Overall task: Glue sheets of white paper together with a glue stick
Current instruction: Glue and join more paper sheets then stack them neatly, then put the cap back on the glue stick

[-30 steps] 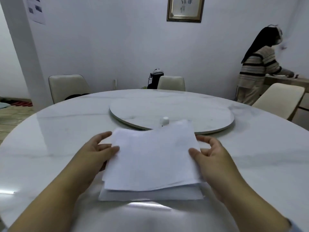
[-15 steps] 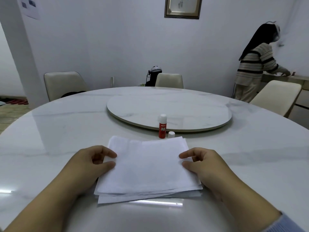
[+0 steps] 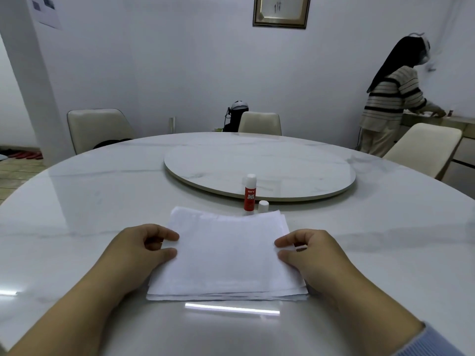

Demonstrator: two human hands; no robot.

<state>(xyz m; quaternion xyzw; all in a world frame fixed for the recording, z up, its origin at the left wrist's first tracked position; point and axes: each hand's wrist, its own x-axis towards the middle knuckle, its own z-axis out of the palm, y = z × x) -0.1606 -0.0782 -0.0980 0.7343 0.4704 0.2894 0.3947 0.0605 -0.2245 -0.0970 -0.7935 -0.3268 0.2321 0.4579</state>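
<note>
While the stack of white paper sheets (image 3: 226,255) is lying flat on the round marble table (image 3: 77,201), we are holding it at both side edges. In the head view, the only one we have, our left hand (image 3: 136,255) is sitting at the stack's left edge, thumb and forefinger curled in and pinching that edge. Our right hand (image 3: 316,255) is doing the same at the right edge, thumb and forefinger curled and pinching the paper. The lower sheets are showing slightly fanned along the near edge.

Just beyond the stack's far edge, a red glue stick (image 3: 249,194) is standing upright on the table, its white tip uppermost. Its white cap (image 3: 263,206) is standing just beside it on the right, touching or nearly touching the far edge of the paper; we cannot tell which. Both are sitting between the stack and the marble turntable (image 3: 259,168) at the table's centre.

Cream chairs (image 3: 97,127) are standing round the far side of the table. A second person in a striped sweater (image 3: 390,98) is standing at a counter at the far right, back turned. A framed picture (image 3: 281,11) is hanging on the wall. A blue sleeve (image 3: 426,343) is showing at our right wrist.
</note>
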